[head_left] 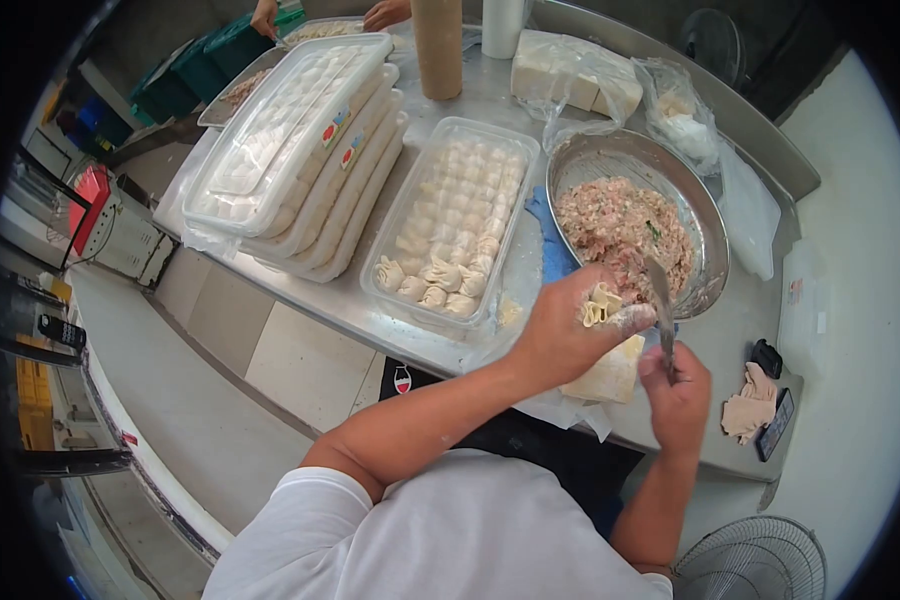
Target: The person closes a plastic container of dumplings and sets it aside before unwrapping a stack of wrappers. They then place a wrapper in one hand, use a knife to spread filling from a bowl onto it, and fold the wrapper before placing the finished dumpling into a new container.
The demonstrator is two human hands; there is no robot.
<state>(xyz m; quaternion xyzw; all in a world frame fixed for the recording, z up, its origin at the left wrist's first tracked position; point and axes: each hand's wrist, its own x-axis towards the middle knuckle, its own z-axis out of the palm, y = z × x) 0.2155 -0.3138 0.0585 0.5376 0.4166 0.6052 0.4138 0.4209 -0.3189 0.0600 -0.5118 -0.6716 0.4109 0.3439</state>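
Note:
My left hand (575, 325) is closed around a pleated dumpling (600, 305), just in front of the metal bowl (712, 235). Minced filling (625, 225) with green bits lies in that bowl. In my right hand (678, 392) is a flat metal spatula (660, 300), its blade upright beside the dumpling at the bowl's near edge. A stack of pale wrappers (608, 372) rests on plastic between my hands. Left of the bowl, a clear tray (372, 262) holds rows of dumplings (460, 215).
Lidded trays (300, 150) are stacked at left. Behind stand a brown cylinder (438, 50), a white roll (501, 28) and wrapped white blocks (575, 78). A phone (775, 425) and cloth (750, 403) lie at right. Another person's hands (385, 14) work at the far end.

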